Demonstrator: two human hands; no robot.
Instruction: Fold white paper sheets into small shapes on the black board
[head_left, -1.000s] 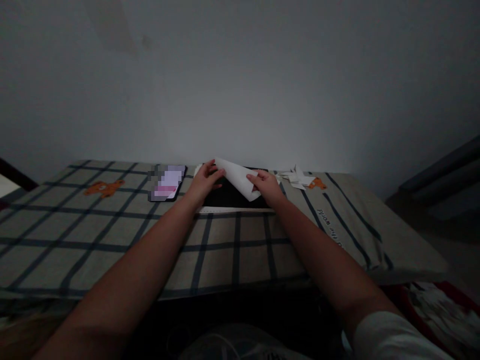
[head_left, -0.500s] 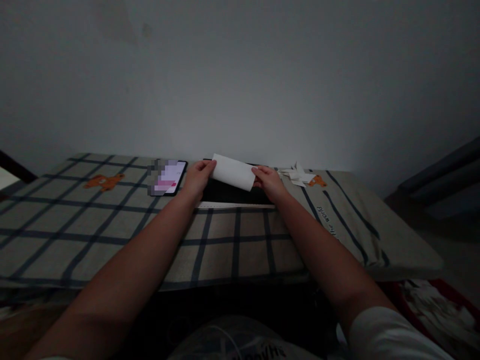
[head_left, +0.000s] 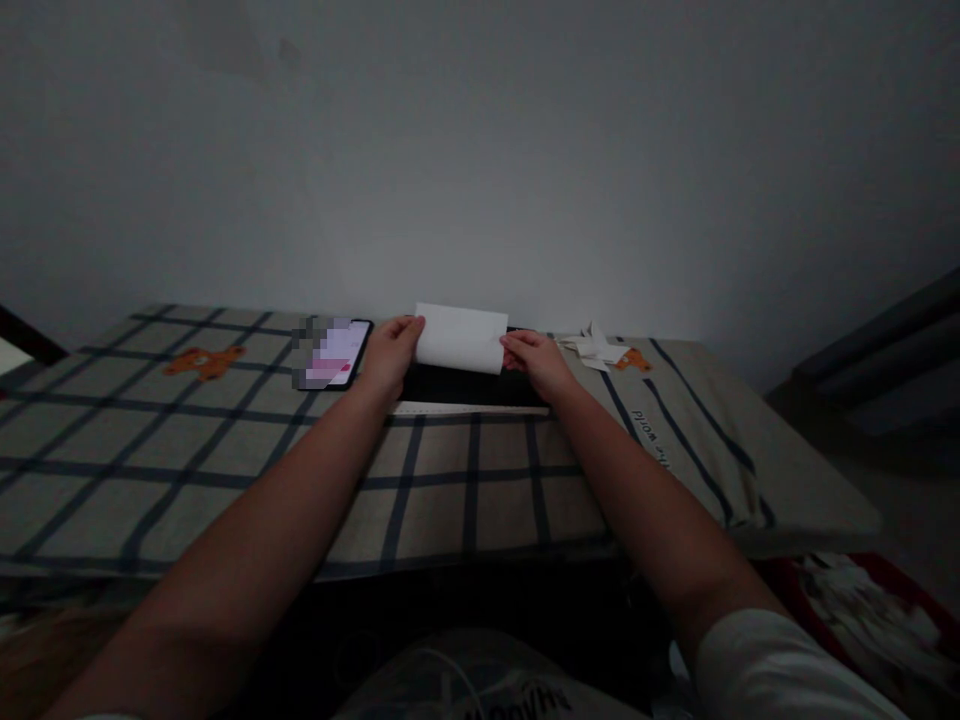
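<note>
A white sheet of paper (head_left: 460,338), folded into a rectangle, is held just above a black board (head_left: 472,386) that lies on the checked cloth (head_left: 225,450). My left hand (head_left: 390,355) pinches the paper's left edge. My right hand (head_left: 532,360) pinches its right edge. Both hands have their fingers closed on the paper.
A lit phone (head_left: 334,353) lies left of my left hand. A pile of small folded white paper pieces (head_left: 596,348) sits to the right, near an orange bear print (head_left: 634,359). The wall stands right behind the surface. Red patterned fabric (head_left: 862,600) lies at lower right.
The paper was curled and slanted between my hands a second ago; now it is folded flat and held level. Both hands have shifted slightly apart to its two ends.
</note>
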